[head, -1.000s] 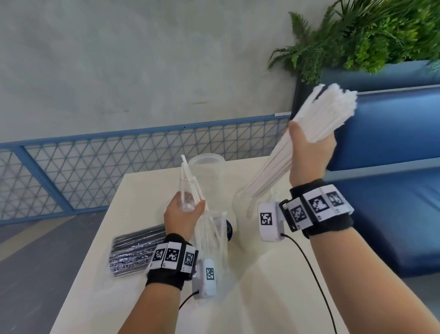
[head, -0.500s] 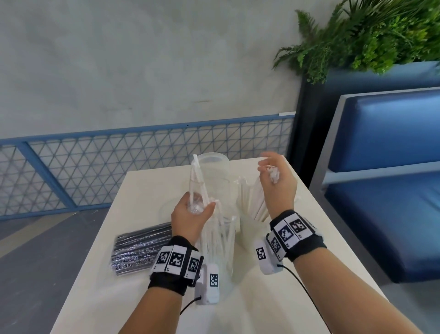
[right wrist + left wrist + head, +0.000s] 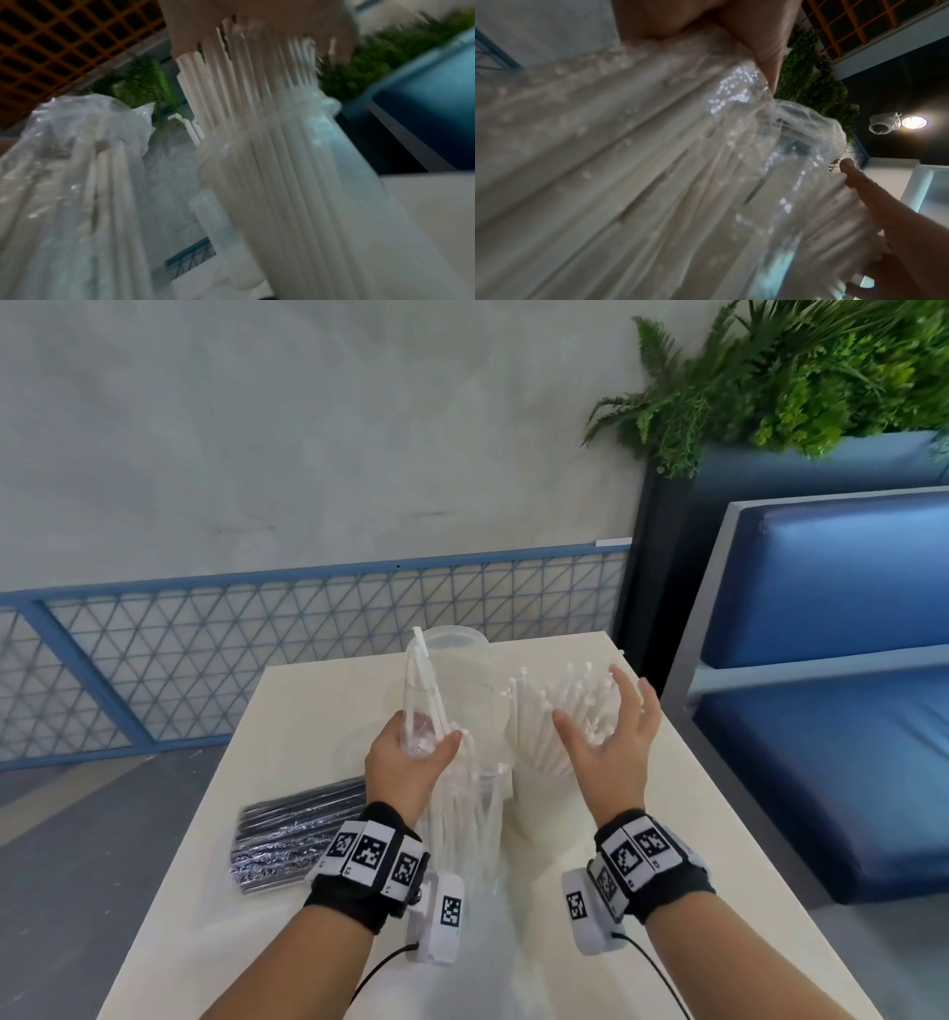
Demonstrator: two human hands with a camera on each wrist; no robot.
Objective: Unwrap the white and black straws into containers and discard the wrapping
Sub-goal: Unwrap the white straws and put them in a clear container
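Observation:
My left hand (image 3: 426, 747) grips the clear plastic wrapping (image 3: 464, 809), which hangs to the table with a few white straws (image 3: 417, 680) still in it. The left wrist view shows the left hand (image 3: 808, 113) curled round that crinkled wrapping (image 3: 734, 91). My right hand (image 3: 601, 711) is open, fingers spread, hovering at the tops of a fan of white straws (image 3: 544, 711) standing in a clear container (image 3: 359, 182). In the right wrist view the right hand (image 3: 262, 40) has straight fingers over those straws (image 3: 257, 91). A wrapped pack of black straws (image 3: 298, 839) lies at the table's left.
A second clear container (image 3: 462, 665) stands behind my left hand. The cream table (image 3: 590, 839) ends close on the right, beside a blue bench (image 3: 832, 711). A blue mesh railing (image 3: 205, 660) and a planter with greenery (image 3: 796, 377) lie beyond.
My right hand brought the bundle of white straws down from up high into the container and let go, opening its fingers. The left hand kept its hold on the wrapping.

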